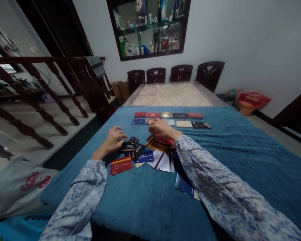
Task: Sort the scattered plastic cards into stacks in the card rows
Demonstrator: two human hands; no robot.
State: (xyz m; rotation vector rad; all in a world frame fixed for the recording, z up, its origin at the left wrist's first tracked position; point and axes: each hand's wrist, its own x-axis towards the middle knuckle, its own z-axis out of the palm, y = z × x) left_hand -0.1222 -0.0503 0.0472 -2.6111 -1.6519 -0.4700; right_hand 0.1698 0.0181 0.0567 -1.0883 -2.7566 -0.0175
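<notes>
My left hand (pixel 112 140) rests beside a loose heap of black cards (pixel 130 146), its fingers bent and apart, with nothing visible in them. My right hand (pixel 162 128) reaches to the nearer of two card rows, fingers drawn together over an orange card (pixel 148 122); what they pinch is hidden. Below that wrist, gold cards (pixel 159 146) lie fanned out. Closer to me are red cards (pixel 121 165), blue cards (pixel 146 156) and white cards with a dark stripe (pixel 167 163). Another blue card (pixel 184 186) is partly under my right sleeve.
The far row has red stacks (pixel 195 115), a gold stack (pixel 166 115) and a black stack (pixel 180 115). A blue cloth (pixel 145 197) covers the near table. Chairs (pixel 182 72) stand at the far end, a wooden railing (pixel 40 83) and plastic bag (pixel 20 184) at left.
</notes>
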